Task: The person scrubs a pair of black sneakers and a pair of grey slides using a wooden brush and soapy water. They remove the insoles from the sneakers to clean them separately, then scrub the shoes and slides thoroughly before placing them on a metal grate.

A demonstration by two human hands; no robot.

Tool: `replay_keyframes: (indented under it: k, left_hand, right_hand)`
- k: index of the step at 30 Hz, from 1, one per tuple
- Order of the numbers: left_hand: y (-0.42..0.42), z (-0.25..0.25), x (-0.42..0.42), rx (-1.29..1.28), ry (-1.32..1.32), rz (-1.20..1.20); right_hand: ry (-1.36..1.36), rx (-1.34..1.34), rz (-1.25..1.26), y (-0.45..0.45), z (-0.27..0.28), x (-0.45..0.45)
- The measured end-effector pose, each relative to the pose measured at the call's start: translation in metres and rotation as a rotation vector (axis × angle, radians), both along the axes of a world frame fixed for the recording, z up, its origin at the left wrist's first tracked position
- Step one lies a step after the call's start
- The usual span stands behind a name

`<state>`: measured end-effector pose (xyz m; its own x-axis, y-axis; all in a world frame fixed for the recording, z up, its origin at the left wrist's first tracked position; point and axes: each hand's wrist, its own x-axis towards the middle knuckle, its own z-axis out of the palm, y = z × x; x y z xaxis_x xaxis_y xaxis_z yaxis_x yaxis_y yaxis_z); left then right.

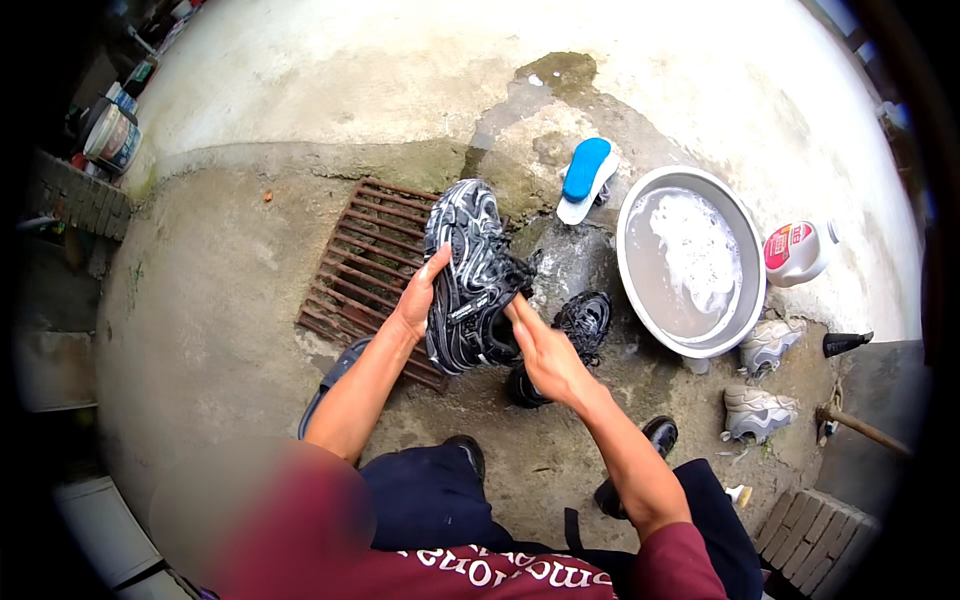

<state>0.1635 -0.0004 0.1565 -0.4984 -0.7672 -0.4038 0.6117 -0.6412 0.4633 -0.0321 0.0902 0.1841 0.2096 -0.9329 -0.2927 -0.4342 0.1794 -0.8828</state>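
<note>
Over the edge of a rusty grate, I hold a wet black and silver-grey sneaker (469, 277) with soap streaks on it, its toe pointing away from me. My left hand (421, 296) grips its left side, thumb on the upper. My right hand (547, 352) is at the shoe's opening, its fingertips hidden at or inside the collar. Below that hand, a second black sneaker (585, 322) rests on the wet concrete. To the right stands a metal basin (626, 266) of cloudy water with white foam.
A rusty drain grate (352, 270) lies left of the shoe. Blue and white insoles (589, 176) rest near the wall. A white detergent jug (799, 251) lies beside the basin. Two pale sneakers (761, 412), a brush (741, 495) and stacked bricks (814, 540) are at right.
</note>
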Motion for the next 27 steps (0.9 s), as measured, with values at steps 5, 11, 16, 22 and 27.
replay_keyframes:
  k: [5,11,16,22,27]
  left_hand:
    - [0.040,-0.014,-0.025,0.062,-0.190,0.059]
    - [0.005,-0.014,0.002,-0.029,-0.055,-0.053]
    - [-0.004,0.024,0.014,-0.203,-0.116,0.042]
    - [0.021,-0.013,-0.011,-0.100,0.015,0.140]
    - [0.015,0.014,0.028,-0.292,-0.137,0.128]
  right_hand:
    - [0.425,-0.192,-0.046,-0.003,-0.016,-0.001]
    - [-0.267,0.027,-0.209,-0.016,-0.007,0.027]
    - [0.163,-0.211,0.163,0.017,0.008,-0.013]
    - [0.071,-0.222,-0.022,-0.026,0.014,0.008]
    - [-0.054,0.127,0.178,0.044,0.017,-0.005]
